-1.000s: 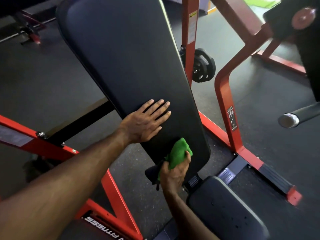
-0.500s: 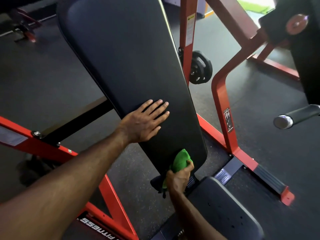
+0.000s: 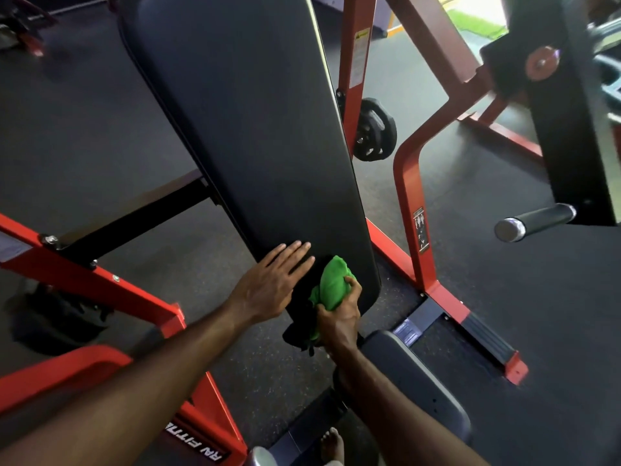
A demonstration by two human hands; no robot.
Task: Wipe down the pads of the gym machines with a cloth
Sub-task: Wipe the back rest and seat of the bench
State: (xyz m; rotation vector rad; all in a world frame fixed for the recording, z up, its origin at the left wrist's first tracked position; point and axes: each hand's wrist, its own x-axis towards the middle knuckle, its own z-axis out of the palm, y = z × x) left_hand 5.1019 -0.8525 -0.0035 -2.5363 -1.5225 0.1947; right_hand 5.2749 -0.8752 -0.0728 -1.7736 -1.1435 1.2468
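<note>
At lower centre of the frame, the right hand (image 3: pixel 339 317) grips the soft, light green cloth (image 3: pixel 331 287), bunched against the firm back pad (image 3: pixel 255 136), beside the flat-fingered left hand (image 3: pixel 272 284).

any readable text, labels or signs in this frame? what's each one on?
"RN FITNE", upside down and cut off by the arm: on the red frame bar at bottom left.
Yellow-topped warning sticker on the red upright: print too small to read.
Black pictogram sticker on the curved red post: small figures only, no legible words.
</note>
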